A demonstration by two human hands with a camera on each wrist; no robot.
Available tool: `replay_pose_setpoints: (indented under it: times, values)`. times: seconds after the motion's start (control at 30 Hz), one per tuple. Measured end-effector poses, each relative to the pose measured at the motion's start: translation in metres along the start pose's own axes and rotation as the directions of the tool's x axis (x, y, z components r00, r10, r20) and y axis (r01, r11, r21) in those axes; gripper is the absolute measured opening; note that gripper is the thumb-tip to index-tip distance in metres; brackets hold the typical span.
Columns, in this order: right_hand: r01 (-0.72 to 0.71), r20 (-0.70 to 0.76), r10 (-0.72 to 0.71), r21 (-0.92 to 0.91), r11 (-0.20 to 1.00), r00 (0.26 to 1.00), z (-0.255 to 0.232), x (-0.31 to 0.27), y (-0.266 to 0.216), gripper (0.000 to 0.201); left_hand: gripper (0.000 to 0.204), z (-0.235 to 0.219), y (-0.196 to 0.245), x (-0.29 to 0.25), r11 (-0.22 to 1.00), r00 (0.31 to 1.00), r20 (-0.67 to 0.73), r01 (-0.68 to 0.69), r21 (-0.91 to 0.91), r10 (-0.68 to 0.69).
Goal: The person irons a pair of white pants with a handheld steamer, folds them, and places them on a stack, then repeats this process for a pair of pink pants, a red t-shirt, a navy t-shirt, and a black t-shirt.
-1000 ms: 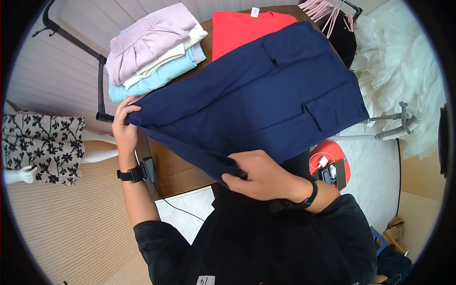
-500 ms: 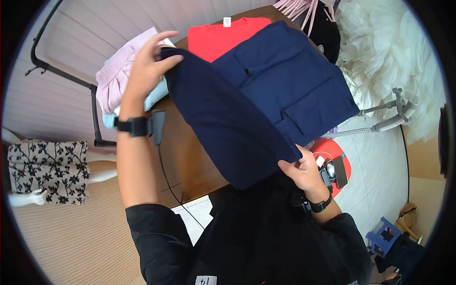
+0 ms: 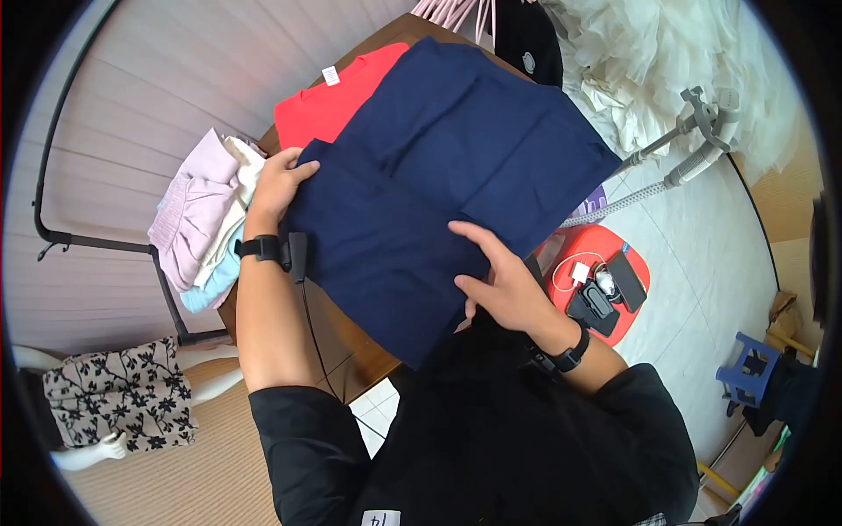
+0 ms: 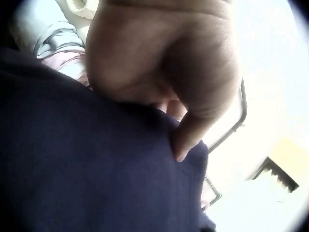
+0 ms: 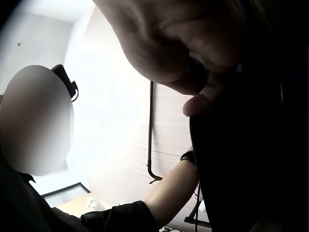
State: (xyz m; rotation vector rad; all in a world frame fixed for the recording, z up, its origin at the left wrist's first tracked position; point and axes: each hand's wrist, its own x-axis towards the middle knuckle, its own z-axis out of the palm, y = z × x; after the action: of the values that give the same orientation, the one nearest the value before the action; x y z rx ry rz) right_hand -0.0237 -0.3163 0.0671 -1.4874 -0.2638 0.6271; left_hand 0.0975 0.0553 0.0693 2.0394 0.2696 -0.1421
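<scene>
A folded navy garment (image 3: 517, 149) with flap-like pocket shapes is spread over the table, its near part turned over onto itself. At its left edge my left hand (image 3: 276, 186) grips the cloth, thumb on top. The left wrist view shows that thumb (image 4: 182, 145) lying on the navy cloth (image 4: 96, 169), the other fingers mostly hidden. My right hand (image 3: 513, 294) rests at the garment's near right side, index finger and thumb stretched over the fabric. In the right wrist view, a fingertip (image 5: 195, 105) is at the dark cloth's edge.
A red top (image 3: 338, 96) lies partly under the garment on the wooden table (image 3: 364, 351). Left of it is a stack of folded clothes (image 3: 197, 219). A black rail (image 3: 101, 243) stands left. A red stool (image 3: 566, 250) bearing devices and a metal stand (image 3: 653, 188) are right.
The raised near part of the navy garment has been turned over and laid down. My left hand has lowered with its edge; my right hand has moved left and loosened its pinch.
</scene>
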Motion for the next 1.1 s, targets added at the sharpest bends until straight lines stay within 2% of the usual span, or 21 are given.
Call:
replay_pose_setpoints:
  times: [0.03, 0.07, 0.13, 0.17, 0.2, 0.27, 0.33, 0.4, 0.43, 0.5, 0.53, 0.6, 0.63, 0.67, 0.7, 0.87, 0.93, 0.97, 1.03, 1.07, 1.1]
  values:
    - [0.148, 0.015, -0.147, -0.089, 0.985, 0.989, 0.0, -0.004, -0.003, 0.061, 0.016, -0.001, 0.002, -0.002, 0.981, 0.999, -0.003, -0.046, -0.189, 0.046]
    - [0.145, 0.012, -0.145, -0.088, 0.986, 0.989, -0.001, -0.008, -0.001, 0.061, 0.016, 0.0, 0.004, -0.003, 0.981, 0.999, 0.001, -0.044, -0.188, 0.045]
    - [-0.001, -0.018, 0.0, -0.056, 0.998, 1.0, -0.005, -0.01, 0.008, 0.057, 0.013, 0.002, 0.009, -0.007, 0.979, 1.0, -0.022, -0.017, -0.205, 0.013]
    - [-0.089, -0.031, 0.088, -0.03, 0.996, 0.996, -0.008, -0.011, 0.014, 0.055, 0.015, 0.007, 0.01, -0.006, 0.993, 0.998, -0.009, 0.06, -0.102, -0.061]
    - [-0.091, -0.028, 0.09, -0.034, 0.995, 0.996, -0.009, -0.012, 0.02, 0.055, 0.015, 0.01, 0.004, -0.003, 0.992, 0.998, -0.011, 0.062, -0.106, -0.063]
    - [-0.126, -0.022, 0.126, 0.003, 0.992, 0.992, -0.01, -0.012, 0.027, 0.053, 0.018, 0.018, 0.003, 0.001, 0.996, 0.997, -0.037, 0.071, 0.054, -0.069]
    - [-0.122, -0.02, 0.124, 0.069, 0.99, 0.992, -0.009, -0.012, 0.028, 0.049, 0.022, 0.015, 0.001, 0.0, 0.991, 0.991, -0.034, 0.131, -0.025, -0.132]
    - [-0.115, -0.03, 0.12, 0.137, 0.984, 0.992, -0.008, -0.01, 0.028, 0.042, 0.029, 0.009, 0.001, -0.001, 0.946, 0.995, 0.09, 0.074, -0.316, -0.048]
    - [-0.112, -0.028, 0.117, 0.137, 0.984, 0.993, -0.008, -0.011, 0.027, 0.042, 0.029, 0.007, 0.002, -0.002, 0.947, 0.995, 0.087, 0.071, -0.315, -0.046]
    - [0.087, -0.008, -0.087, -0.003, 0.996, 0.996, -0.009, -0.014, 0.025, 0.036, 0.033, 0.004, 0.005, -0.002, 0.813, 0.983, 0.078, -0.093, -0.575, 0.167]
    - [0.088, -0.005, -0.088, -0.004, 0.996, 0.996, -0.009, -0.015, 0.024, 0.036, 0.033, 0.003, 0.003, -0.002, 0.812, 0.983, 0.075, -0.094, -0.576, 0.167]
    - [0.017, -0.068, -0.019, -0.033, 0.999, 0.998, -0.009, -0.016, 0.02, 0.031, 0.032, 0.003, -0.003, 0.005, 0.91, 0.993, 0.069, -0.063, -0.411, 0.1]
    - [0.016, -0.063, -0.019, -0.037, 0.999, 0.998, -0.009, -0.016, 0.02, 0.031, 0.031, 0.011, -0.004, 0.007, 0.986, 1.0, -0.018, -0.016, -0.166, 0.013]
    - [-0.088, -0.086, 0.083, -0.057, 0.995, 0.993, -0.009, -0.013, 0.02, 0.029, 0.029, 0.015, -0.001, 0.015, 0.992, 0.993, -0.024, 0.115, -0.044, -0.116]
    - [-0.193, -0.115, 0.184, -0.071, 0.979, 0.976, -0.009, -0.011, 0.021, 0.026, 0.026, 0.018, 0.001, 0.018, 0.994, 0.993, -0.029, 0.11, -0.024, -0.111]
    - [-0.16, -0.193, 0.141, -0.086, 0.983, 0.971, -0.009, -0.009, 0.022, 0.022, 0.022, 0.02, 0.009, 0.02, 0.994, 0.997, 0.024, 0.082, -0.077, -0.08]
    - [-0.143, -0.211, 0.12, -0.095, 0.985, 0.97, -0.011, -0.011, 0.026, 0.02, 0.019, 0.022, 0.014, 0.015, 0.9, 0.995, 0.087, -0.004, -0.435, 0.046]
    - [-0.11, -0.22, 0.09, -0.078, 0.991, 0.971, -0.011, -0.013, 0.028, 0.019, 0.019, 0.022, 0.007, 0.02, 0.901, 0.995, 0.092, -0.005, -0.433, 0.049]
    - [-0.072, -0.228, 0.055, -0.068, 0.995, 0.972, -0.012, -0.013, 0.031, 0.018, 0.022, 0.02, -0.018, 0.031, 0.976, 0.997, 0.023, -0.069, -0.205, 0.075]
    - [-0.046, -0.232, 0.007, -0.163, 0.986, 0.973, -0.011, -0.012, 0.032, 0.019, 0.022, 0.021, -0.023, 0.033, 0.975, 0.997, 0.019, -0.073, -0.209, 0.079]
    - [-0.021, -0.231, -0.04, -0.256, 0.966, 0.972, -0.012, -0.011, 0.034, 0.02, 0.026, 0.021, -0.028, 0.035, 0.995, 0.994, -0.05, -0.091, 0.029, 0.092]
